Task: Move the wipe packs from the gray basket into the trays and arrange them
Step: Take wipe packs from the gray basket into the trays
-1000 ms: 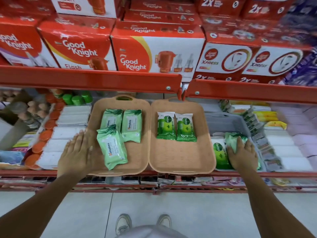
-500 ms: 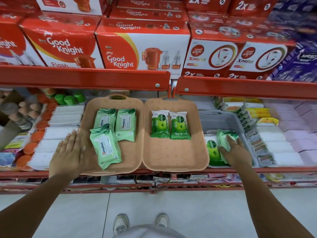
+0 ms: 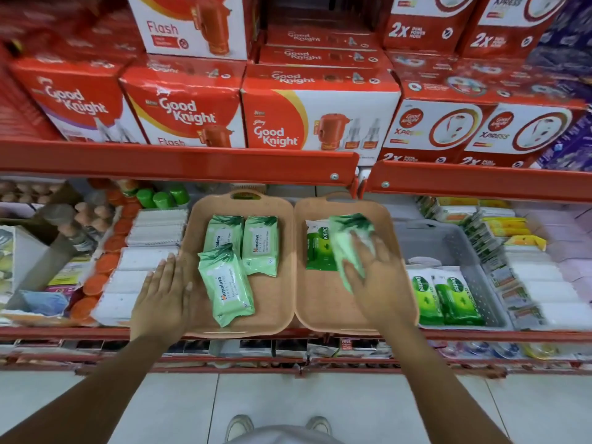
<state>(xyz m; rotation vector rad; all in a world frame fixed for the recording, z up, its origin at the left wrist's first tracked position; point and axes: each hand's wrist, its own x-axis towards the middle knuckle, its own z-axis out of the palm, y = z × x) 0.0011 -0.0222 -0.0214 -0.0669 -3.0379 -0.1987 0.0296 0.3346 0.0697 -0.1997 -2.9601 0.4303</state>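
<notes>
Two tan trays sit side by side on the shelf. The left tray (image 3: 282, 302) holds three pale green Himalaya wipe packs (image 3: 226, 285). The right tray (image 3: 320, 309) shows one dark green Dettol pack (image 3: 315, 248); anything beside it is hidden behind my hand. My right hand (image 3: 381, 283) is shut on a pale green wipe pack (image 3: 349, 238), held over the right tray. My left hand (image 3: 165, 293) lies flat and open against the left tray's left rim. The gray basket (image 3: 448, 241) at the right holds two Dettol packs (image 3: 448, 296).
An orange shelf beam (image 3: 179, 161) runs just above the trays, with red Good Knight boxes (image 3: 189, 113) stacked on it. White packs (image 3: 141, 274) and orange lids lie left of the trays. Small packets (image 3: 512, 267) fill the shelf right of the basket.
My right hand lifted a pale green pack out of the gray basket and carried it left over the right tray. My left hand stayed at the left tray's rim.
</notes>
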